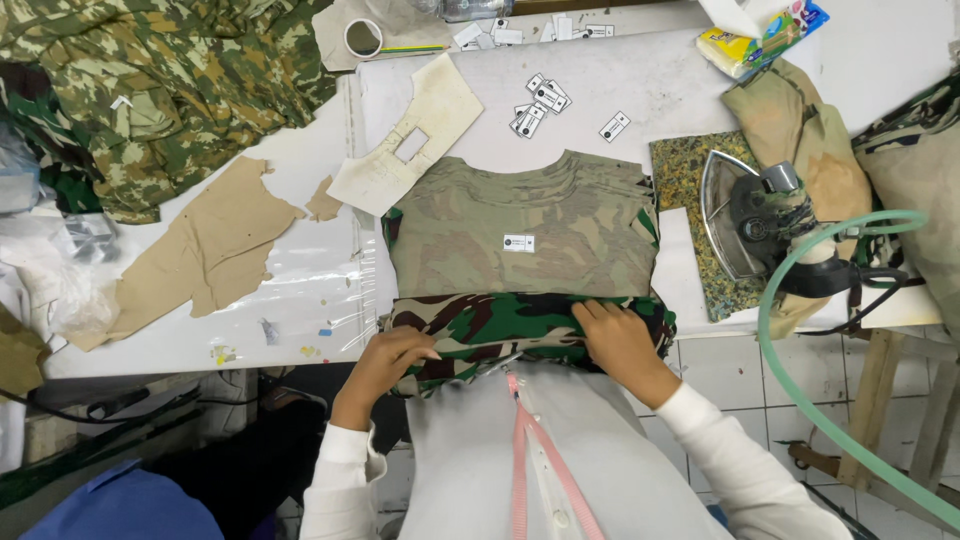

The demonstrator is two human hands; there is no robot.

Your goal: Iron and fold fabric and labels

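Camouflage garment: soft woven cloth lying flat, inside out, at the near edge of the white surface, a small white label on its pale upper panel; the darker green hem is turned up and appears only partly folded. Left hand pinches the hem's near edge; right hand presses flat on it, fingers spread. Alongside: steam iron on a mottled pad, green hose, loose labels, torn brown paper, tape roll.
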